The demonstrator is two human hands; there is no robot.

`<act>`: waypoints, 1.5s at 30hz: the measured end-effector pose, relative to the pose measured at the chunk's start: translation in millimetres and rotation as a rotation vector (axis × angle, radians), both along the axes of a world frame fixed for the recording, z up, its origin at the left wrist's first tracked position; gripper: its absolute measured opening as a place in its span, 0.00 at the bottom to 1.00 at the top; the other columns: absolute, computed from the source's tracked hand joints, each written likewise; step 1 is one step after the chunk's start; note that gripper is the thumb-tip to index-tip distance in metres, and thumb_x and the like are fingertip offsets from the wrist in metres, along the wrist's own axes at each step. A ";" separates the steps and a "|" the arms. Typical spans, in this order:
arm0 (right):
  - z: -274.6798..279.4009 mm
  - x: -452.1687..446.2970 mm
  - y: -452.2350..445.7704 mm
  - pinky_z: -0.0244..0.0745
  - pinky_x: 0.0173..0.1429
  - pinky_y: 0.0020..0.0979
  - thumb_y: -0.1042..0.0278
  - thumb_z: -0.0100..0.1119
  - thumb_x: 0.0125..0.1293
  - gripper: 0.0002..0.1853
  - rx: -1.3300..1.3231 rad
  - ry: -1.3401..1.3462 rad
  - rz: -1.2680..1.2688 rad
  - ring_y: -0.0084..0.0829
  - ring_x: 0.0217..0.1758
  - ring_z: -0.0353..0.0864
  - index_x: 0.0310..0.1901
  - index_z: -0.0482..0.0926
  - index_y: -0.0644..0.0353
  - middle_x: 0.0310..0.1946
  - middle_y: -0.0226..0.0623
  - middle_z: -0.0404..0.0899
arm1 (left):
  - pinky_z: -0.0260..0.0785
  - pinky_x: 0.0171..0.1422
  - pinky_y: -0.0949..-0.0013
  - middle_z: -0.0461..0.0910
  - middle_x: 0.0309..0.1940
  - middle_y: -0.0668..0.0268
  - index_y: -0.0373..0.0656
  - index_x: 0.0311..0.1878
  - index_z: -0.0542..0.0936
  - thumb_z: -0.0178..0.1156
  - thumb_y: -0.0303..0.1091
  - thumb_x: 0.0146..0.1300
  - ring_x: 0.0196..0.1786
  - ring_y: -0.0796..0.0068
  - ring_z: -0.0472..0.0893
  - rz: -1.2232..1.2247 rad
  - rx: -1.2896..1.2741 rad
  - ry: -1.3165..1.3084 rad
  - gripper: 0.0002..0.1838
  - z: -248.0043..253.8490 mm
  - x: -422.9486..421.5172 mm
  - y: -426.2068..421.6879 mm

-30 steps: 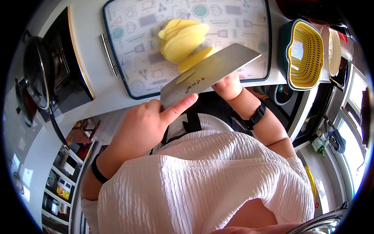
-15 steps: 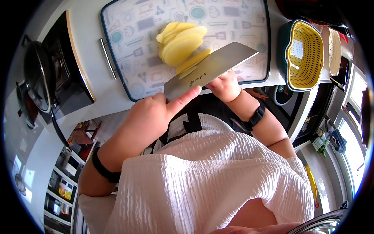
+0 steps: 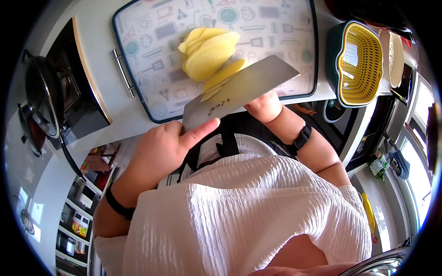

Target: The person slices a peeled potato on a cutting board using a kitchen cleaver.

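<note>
My left hand is closed at the near left end of a wide cleaver, its thumb stretched along the blade; the handle is hidden in the grip. The steel blade, marked with dark characters, slants up to the right over the board's near edge. My right hand is curled close behind the blade's near edge. Its fingertips, and whatever they hold, are hidden. Pale yellow potato slices lie overlapped in a pile beyond the blade, and several more slices lean at the blade's far side.
The patterned cutting board with its dark blue rim rests on the white counter. A yellow colander in a dark green basin stands to the right. On the left are a stove and a lidded pan. A drawer handle-like bar lies beside the board.
The cleaver and my left hand have shifted slightly left and toward me. My right hand stays near the same place. The board and slices appear shifted a little in view.
</note>
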State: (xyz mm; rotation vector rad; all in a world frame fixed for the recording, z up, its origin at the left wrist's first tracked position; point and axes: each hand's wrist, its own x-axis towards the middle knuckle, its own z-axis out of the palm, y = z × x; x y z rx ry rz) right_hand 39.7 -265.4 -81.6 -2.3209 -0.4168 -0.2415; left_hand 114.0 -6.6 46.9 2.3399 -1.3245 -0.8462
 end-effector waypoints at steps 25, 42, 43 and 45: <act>2.3 -0.3 2.1 0.78 0.53 0.42 0.77 0.64 0.55 0.20 0.090 0.099 -0.011 0.45 0.50 0.82 0.51 0.83 0.55 0.50 0.39 0.81 | 0.76 0.36 0.55 0.75 0.29 0.55 0.60 0.74 0.67 0.61 0.22 0.60 0.31 0.52 0.80 -0.036 0.139 0.049 0.38 26.0 -5.7 -7.4; -0.5 -4.5 0.7 0.79 0.51 0.40 0.74 0.72 0.52 0.18 0.032 -0.015 -0.016 0.43 0.48 0.82 0.47 0.84 0.55 0.47 0.36 0.82 | 0.73 0.30 0.58 0.72 0.25 0.57 0.60 0.73 0.69 0.59 0.22 0.61 0.27 0.55 0.78 -0.016 0.115 -0.022 0.36 -8.2 -3.4 -9.2; -3.0 -5.6 -1.1 0.79 0.51 0.40 0.74 0.70 0.53 0.18 0.000 0.013 -0.009 0.42 0.48 0.82 0.47 0.84 0.55 0.47 0.36 0.81 | 0.73 0.30 0.57 0.72 0.25 0.57 0.60 0.73 0.69 0.60 0.23 0.62 0.27 0.55 0.78 -0.022 0.108 -0.014 0.35 -1.7 -3.5 -8.8; 1.9 0.8 0.1 0.79 0.53 0.41 0.77 0.65 0.54 0.21 0.069 0.101 -0.008 0.45 0.51 0.82 0.51 0.83 0.55 0.50 0.40 0.81 | 0.73 0.30 0.56 0.73 0.26 0.57 0.61 0.72 0.70 0.60 0.25 0.64 0.28 0.54 0.78 0.018 0.010 0.026 0.33 5.0 -4.7 -6.0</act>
